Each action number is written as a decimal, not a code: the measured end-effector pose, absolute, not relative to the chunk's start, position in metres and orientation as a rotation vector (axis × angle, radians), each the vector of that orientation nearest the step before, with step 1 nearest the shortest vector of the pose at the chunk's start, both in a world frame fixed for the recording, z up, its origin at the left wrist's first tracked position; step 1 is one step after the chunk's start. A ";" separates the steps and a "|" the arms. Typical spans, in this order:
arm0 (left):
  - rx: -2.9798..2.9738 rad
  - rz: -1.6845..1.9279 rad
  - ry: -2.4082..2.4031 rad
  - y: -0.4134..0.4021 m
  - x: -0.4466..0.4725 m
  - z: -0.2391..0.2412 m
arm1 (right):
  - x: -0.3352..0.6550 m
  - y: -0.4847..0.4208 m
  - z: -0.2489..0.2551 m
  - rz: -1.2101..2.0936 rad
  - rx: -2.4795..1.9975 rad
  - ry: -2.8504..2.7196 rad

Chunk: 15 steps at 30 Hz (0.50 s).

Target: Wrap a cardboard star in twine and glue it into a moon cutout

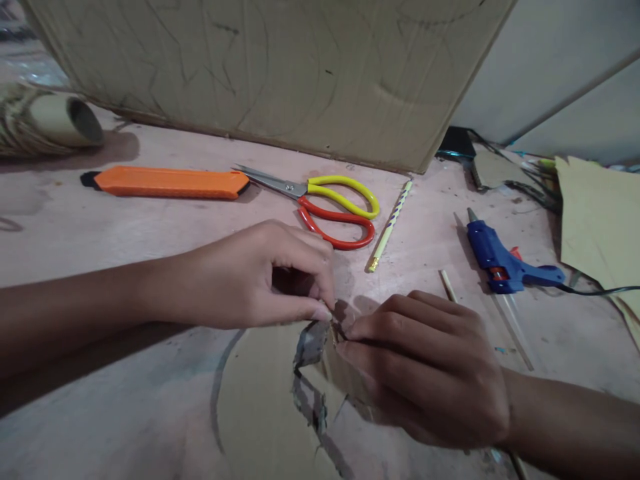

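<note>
A flat piece of cardboard [263,400] with a rounded outer edge and a ragged, torn-looking inner edge lies at the bottom middle. At its upper edge my left hand [260,277] pinches with thumb and forefinger. Close beside it, my right hand [425,367] is closed too, its fingertips on a bit of the cardboard near the ragged cut. The two hands' fingertips almost meet. Just beyond my left hand are scissors [295,190] with one yellow and one red handle. The exact spot that each fingertip grips is partly hidden.
An orange cutter knife [170,182] lies left of the scissors, a striped pencil [390,227] to their right. At right rests a blue glue gun [500,260] with a cord. A big cardboard panel [280,73] stands behind. A twine-wrapped tube [55,123] is at far left, cardboard sheets [600,227] at far right.
</note>
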<state>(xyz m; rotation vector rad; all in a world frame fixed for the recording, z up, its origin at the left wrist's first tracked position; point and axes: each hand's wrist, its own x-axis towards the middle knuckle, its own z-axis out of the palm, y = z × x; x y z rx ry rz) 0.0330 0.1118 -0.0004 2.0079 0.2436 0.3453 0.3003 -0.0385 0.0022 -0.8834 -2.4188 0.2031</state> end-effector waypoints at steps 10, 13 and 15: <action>2.008 0.349 0.247 0.109 0.034 -0.001 | 0.299 -0.037 0.004 0.177 -0.885 -2.427; 2.020 0.356 0.243 0.110 0.035 -0.002 | 0.299 -0.037 0.002 0.190 -0.887 -2.420; 2.031 0.371 0.237 0.110 0.036 -0.002 | 0.299 -0.038 0.001 0.199 -0.891 -2.412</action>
